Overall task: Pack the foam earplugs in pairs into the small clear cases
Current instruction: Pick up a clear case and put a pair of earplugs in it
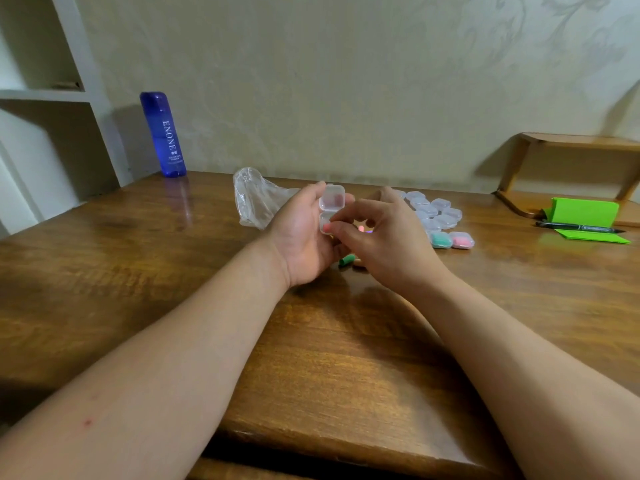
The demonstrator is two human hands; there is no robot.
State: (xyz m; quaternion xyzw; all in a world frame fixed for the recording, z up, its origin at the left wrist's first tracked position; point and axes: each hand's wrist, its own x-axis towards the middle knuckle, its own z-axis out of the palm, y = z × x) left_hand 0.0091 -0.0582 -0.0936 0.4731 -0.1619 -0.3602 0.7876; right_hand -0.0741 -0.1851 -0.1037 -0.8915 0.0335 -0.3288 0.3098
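My left hand [298,233] holds a small clear case [330,209] with its hinged lid swung open above the wooden table [173,244]. Something pink shows through both halves of the case. My right hand [381,240] is at the case's lower half, thumb and forefinger pinched on a pink earplug [326,227] there. A green earplug [346,260] lies on the table just under my hands. Several empty clear cases [434,211] sit in a cluster behind my right hand. Two closed cases stand at its near edge, one with green plugs [440,240], one with pink plugs [462,240].
A crumpled clear plastic bag [258,200] lies behind my left hand. A tall blue bottle [163,135] stands at the back left by white shelves. At the right are green paper pads [583,211], a black pen [578,228] and a small wooden shelf [571,142].
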